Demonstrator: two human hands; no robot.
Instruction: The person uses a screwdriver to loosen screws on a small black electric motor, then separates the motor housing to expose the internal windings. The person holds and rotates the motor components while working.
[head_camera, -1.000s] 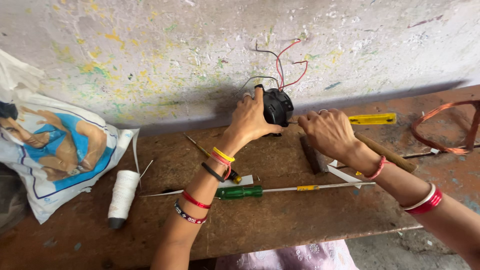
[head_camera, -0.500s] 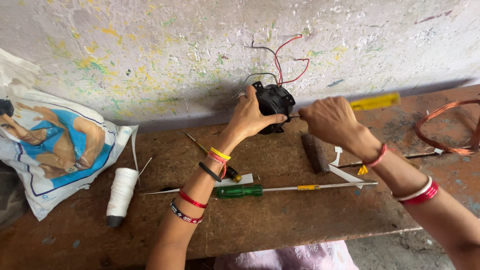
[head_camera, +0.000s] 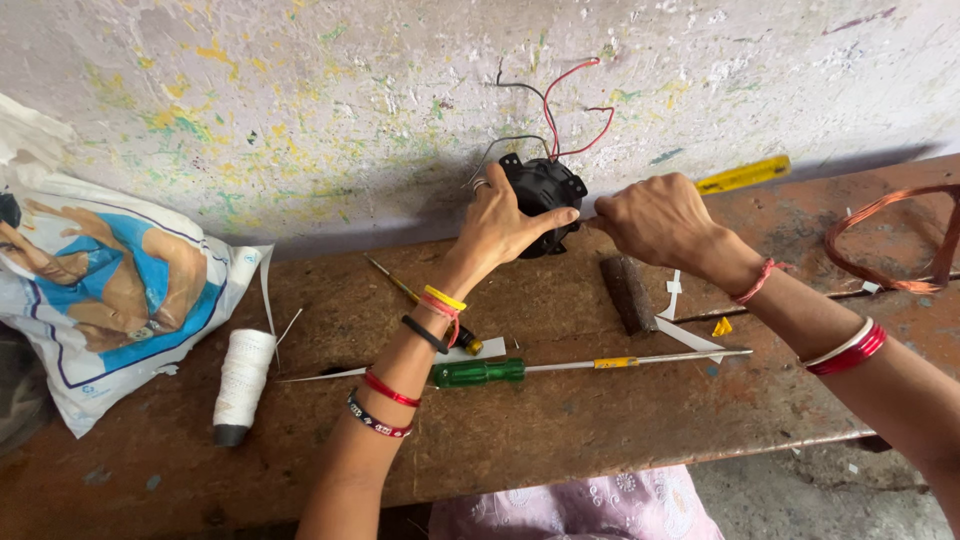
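Motor housing (head_camera: 540, 195): black, round, held off the bench at upper centre, wires (head_camera: 560, 110) trailing upward.
Left hand (head_camera: 500, 225): fingers closed around the housing.
Right hand (head_camera: 655, 215): fingers pinched at its right edge; item not discernible.
Risk: thin wires may be snagged or pulled loose if the housing is twisted.

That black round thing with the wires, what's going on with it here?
A person is working on it with both bare hands. The left hand grips the black round part and lifts it above the brown wooden bench, near the paint-flecked wall. The right hand is closed at its side, pinching something too small to make out. Red and black wires stick up from the part. A green-handled screwdriver, a spool of white thread and a coil of copper wire lie on the bench.
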